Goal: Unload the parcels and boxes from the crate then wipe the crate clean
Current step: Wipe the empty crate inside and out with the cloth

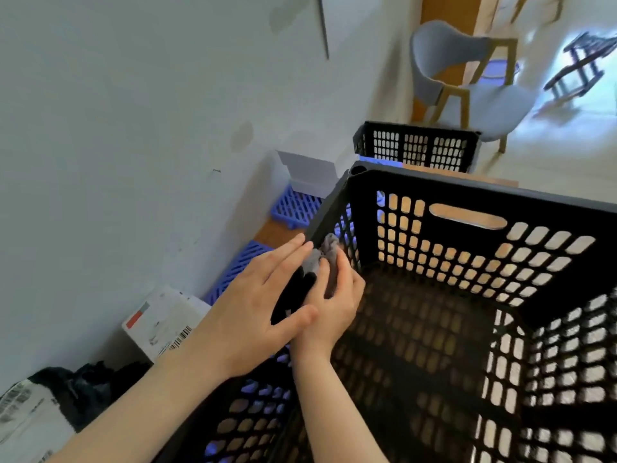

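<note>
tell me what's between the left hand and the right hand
Head view: the black crate side wall and a grey cloth that the right hand holds against its inside.

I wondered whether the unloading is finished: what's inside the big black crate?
No parcels show inside the black crate; its slotted floor lies bare. The right hand holds a grey cloth against the left wall. The right forearm covers the near-left floor.

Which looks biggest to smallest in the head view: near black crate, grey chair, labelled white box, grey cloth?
1. near black crate
2. grey chair, which stands farther off, so its real size is unsure
3. labelled white box
4. grey cloth
</note>
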